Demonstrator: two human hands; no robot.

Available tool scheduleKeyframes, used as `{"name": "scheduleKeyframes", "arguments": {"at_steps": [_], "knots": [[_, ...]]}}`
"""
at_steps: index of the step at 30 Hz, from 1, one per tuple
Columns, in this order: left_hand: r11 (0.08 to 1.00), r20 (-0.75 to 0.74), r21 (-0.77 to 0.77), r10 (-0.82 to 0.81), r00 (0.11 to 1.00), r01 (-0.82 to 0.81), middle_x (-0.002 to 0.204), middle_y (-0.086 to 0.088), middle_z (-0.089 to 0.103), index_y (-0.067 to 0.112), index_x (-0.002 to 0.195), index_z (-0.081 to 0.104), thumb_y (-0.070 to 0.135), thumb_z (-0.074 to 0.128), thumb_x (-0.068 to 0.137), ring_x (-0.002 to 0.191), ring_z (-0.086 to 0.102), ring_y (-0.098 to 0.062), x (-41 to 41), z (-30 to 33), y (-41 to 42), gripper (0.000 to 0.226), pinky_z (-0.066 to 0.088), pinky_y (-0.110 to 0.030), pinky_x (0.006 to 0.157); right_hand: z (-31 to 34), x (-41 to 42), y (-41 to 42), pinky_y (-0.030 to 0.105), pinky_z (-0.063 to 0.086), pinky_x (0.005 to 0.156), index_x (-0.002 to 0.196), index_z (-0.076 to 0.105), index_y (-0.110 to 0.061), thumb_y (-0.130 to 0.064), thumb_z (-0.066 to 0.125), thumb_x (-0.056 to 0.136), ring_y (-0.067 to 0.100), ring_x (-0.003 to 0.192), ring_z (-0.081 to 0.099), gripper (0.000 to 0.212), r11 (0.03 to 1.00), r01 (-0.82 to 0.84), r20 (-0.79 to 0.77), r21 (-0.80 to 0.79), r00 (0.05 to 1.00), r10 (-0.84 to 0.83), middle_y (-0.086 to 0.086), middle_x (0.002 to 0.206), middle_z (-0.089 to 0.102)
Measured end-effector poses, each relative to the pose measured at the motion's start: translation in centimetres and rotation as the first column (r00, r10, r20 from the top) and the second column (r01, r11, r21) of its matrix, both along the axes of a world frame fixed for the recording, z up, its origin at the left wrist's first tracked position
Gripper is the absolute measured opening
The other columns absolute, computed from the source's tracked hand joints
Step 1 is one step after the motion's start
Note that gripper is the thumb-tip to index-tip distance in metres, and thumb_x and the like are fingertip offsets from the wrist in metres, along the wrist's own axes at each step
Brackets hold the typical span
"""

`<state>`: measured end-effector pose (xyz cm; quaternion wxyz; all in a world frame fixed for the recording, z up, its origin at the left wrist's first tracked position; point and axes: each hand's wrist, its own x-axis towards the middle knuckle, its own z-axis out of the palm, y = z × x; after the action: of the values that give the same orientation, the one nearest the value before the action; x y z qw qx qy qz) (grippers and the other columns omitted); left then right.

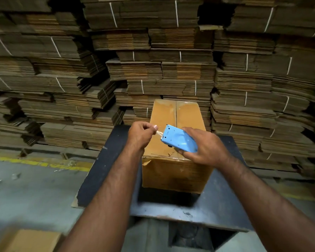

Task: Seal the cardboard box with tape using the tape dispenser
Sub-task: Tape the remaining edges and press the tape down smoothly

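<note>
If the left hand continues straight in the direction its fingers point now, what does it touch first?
Most likely the blue tape dispenser held by the right hand. The left hand pinches the tape end and points right, toward the dispenser's front edge, though depth is unclear.

A dark table stands on the grey floor. One box sits directly on it, toward 12 o'clock, upright, its flaps closed. The table edge at 6 o'clock looks scratched

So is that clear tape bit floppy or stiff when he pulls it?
Probably floppy: the tape is a thin clear strip, pinched by the left hand. It likely sticks to fingers and curls if released from the blue dispenser.
</note>
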<state>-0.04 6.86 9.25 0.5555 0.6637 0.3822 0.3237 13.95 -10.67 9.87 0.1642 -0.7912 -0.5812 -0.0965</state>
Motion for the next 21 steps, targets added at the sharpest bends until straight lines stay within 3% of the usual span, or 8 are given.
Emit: {"name": "scheduleKeyframes", "arguments": {"at_steps": [5, 11, 16, 21], "knots": [[0.992, -0.084, 0.043, 0.119, 0.989, -0.115, 0.089, 0.0, 0.072, 0.016, 0.077, 0.072, 0.023, 0.07, 0.09, 0.088, 0.065, -0.014, 1.3, -1.8, -0.2, 0.015, 0.053, -0.032, 0.069, -0.8, 3.8, -0.1, 0.031, 0.048, 0.08, 0.142, 0.048, -0.024, -0.064, 0.068, 0.079, 0.018, 0.111, 0.06, 0.077, 0.992, -0.107, -0.02, -0.067, 0.994, 0.106, -0.004, 0.13, 0.063], [0.976, -0.188, 0.044, 0.217, 0.958, -0.212, 0.088, 0.0, 0.07, 0.015, 0.081, 0.071, 0.021, 0.069, 0.092, 0.086, 0.064, -0.011, 0.5, -4.0, 0.3, 0.012, 0.044, -0.025, 0.062, -1.3, 5.5, 1.6, 0.036, 0.052, 0.078, 0.141, 0.046, -0.024, -0.064, 0.066, 0.08, 0.019, 0.106, 0.057, 0.075, 0.95, -0.214, -0.053, -0.228, 0.977, 0.207, -0.001, 0.126, 0.063], [0.953, -0.328, 0.03, 0.295, 0.897, -0.302, 0.087, 0.0, 0.069, 0.014, 0.082, 0.071, 0.025, 0.072, 0.089, 0.087, 0.064, -0.014, 0.6, -6.5, 0.8, 0.013, 0.052, -0.031, 0.072, -2.3, 5.3, 4.5, 0.036, 0.053, 0.078, 0.141, 0.045, -0.028, -0.083, 0.053, 0.075, 0.016, 0.102, 0.055, 0.086, 0.882, -0.202, -0.034, -0.425, 0.978, 0.207, -0.004, 0.124, 0.062], [0.935, -0.388, 0.013, 0.331, 0.86, -0.354, 0.091, -0.002, 0.067, 0.015, 0.084, 0.068, 0.027, 0.072, 0.09, 0.09, 0.062, -0.016, -0.6, -8.3, 2.1, 0.014, 0.052, -0.033, 0.076, -2.9, 5.1, 6.3, 0.033, 0.053, 0.074, 0.134, 0.051, -0.031, -0.097, 0.036, 0.066, 0.015, 0.095, 0.057, 0.096, 0.856, -0.189, 0.006, -0.482, 0.976, 0.219, -0.007, 0.113, 0.065]]}}
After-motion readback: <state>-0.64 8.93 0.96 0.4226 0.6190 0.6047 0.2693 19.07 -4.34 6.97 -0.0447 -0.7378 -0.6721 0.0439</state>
